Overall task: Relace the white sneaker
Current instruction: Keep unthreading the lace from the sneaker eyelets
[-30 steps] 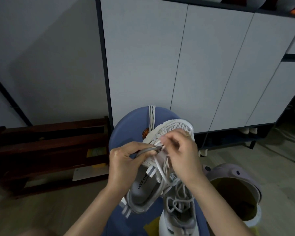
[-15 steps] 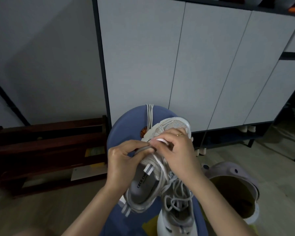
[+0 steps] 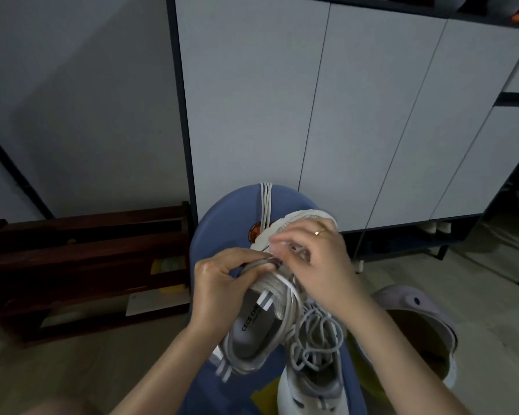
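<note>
White sneaker [image 3: 262, 313] at lower centre of the frame, on a round blue stool [image 3: 231, 217], heel nearest the camera so the eyelets face the hands. Left hand [image 3: 219, 283] pinched on the soft padded tongue, probably to clear the eyelet row; right hand [image 3: 318, 265] curled over the mesh toe, fingertips closed on a thin round lace [image 3: 288, 292]. Second sneaker [image 3: 312, 372] just beside, cord piled loose.
</note>
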